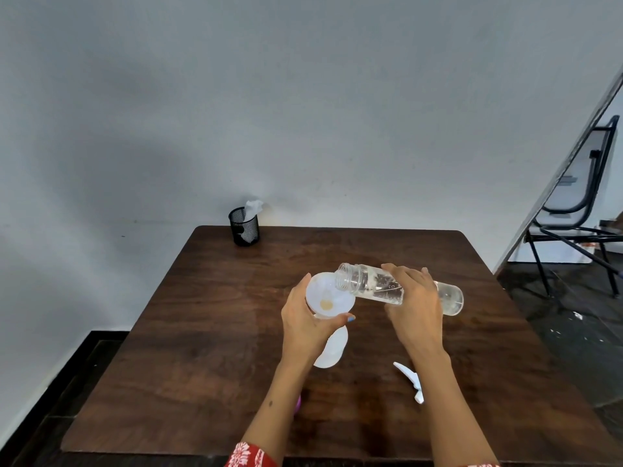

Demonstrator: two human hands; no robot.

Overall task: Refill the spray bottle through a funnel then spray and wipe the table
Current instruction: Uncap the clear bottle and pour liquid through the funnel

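A white funnel (328, 296) sits in the neck of a white spray bottle (332, 348) that stands on the brown table (202, 348). My left hand (308, 318) grips the funnel and the bottle's top. My right hand (416, 305) holds a clear water bottle (371, 284) tipped almost flat, its open mouth over the funnel's rim. Water lies along the clear bottle's lower side. The white spray trigger head (409, 380) lies on the table near my right forearm.
A black mesh cup (244, 227) with a white cloth in it stands at the table's far left corner. A purple object (297, 404) peeks out beside my left forearm. A black-framed chair (580, 210) stands at the right, off the table.
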